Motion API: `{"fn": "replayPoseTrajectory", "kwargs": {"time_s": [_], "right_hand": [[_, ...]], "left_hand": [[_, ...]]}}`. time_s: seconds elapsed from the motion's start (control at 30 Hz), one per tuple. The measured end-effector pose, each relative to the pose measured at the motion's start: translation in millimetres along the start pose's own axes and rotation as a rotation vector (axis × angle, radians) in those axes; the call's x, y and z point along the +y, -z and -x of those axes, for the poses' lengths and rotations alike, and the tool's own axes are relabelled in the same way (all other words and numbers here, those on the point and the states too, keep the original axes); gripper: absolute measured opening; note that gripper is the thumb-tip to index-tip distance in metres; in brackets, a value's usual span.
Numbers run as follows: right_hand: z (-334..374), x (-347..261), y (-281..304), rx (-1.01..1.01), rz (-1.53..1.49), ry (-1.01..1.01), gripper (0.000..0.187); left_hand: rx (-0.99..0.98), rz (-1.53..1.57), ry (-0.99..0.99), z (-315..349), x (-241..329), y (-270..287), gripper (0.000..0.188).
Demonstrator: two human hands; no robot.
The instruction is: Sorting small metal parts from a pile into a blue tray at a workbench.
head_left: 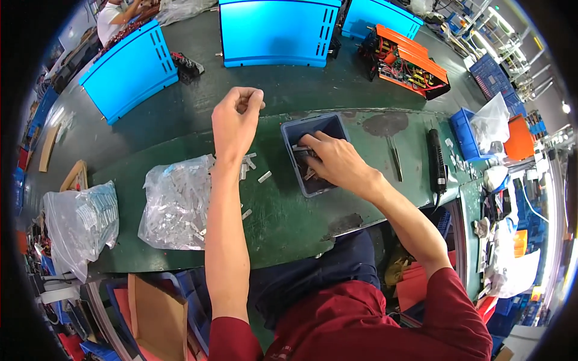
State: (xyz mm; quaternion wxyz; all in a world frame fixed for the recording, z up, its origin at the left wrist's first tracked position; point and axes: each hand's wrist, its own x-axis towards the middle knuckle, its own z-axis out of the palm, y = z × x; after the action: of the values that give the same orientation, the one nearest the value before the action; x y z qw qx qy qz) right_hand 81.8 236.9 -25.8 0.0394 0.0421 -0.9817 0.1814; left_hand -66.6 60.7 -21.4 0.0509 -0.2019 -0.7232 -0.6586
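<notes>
My left hand point(236, 123) is raised over the workbench, its fingers curled and thumb bent in; I cannot make out whether something small sits between them. My right hand point(340, 161) reaches into a dark grey-blue plastic bin point(321, 190), fingers bent down among small metal pieces point(309, 174); what they grip is hidden. Beside my left forearm lies a clear plastic bag point(174, 204) full of small, pale metal-looking pieces. A few loose small metal pieces point(264, 176) lie on the green bench between the bag and the bin.
Tweezers point(395, 159) and a black electric screwdriver point(436, 162) lie right of the bin. Blue panelled cases point(280, 30) and an orange case with exposed electronics point(409, 63) stand beyond. Another plastic bag point(84, 225) is far left; a blue bin point(472, 135) stands right. A person point(114, 21) sits at upper left.
</notes>
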Motion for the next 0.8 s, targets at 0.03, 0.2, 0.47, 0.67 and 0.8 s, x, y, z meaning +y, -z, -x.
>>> {"fn": "replayPoseTrajectory", "kwargs": {"time_s": [0.03, 0.2, 0.47, 0.67, 0.8], "right_hand": [[-1.9, 13.2, -8.5, 0.13, -0.056, 0.115, 0.034], [-5.1, -14.7, 33.2, -0.11, -0.693, -0.413, 0.025], [9.8, -3.9, 26.0, -0.004, -1.174, -0.356, 0.034], [20.4, -8.3, 23.9, 0.012, -1.529, -0.465, 0.041], [29.9, -4.0, 21.9, 0.001, -1.148, -0.332, 0.042]], "left_hand": [[-0.011, -0.001, -0.007, -0.5, 0.8, -1.9, 0.02], [-0.003, -0.03, -0.007, 1.1, 0.3, 5.6, 0.019], [-0.118, -0.138, 0.008, -0.3, 1.3, 17.4, 0.021], [-0.315, -0.368, 0.012, 2.1, 9.8, 32.8, 0.025], [-0.319, -0.402, 0.008, 1.8, 12.6, 36.0, 0.026]]}}
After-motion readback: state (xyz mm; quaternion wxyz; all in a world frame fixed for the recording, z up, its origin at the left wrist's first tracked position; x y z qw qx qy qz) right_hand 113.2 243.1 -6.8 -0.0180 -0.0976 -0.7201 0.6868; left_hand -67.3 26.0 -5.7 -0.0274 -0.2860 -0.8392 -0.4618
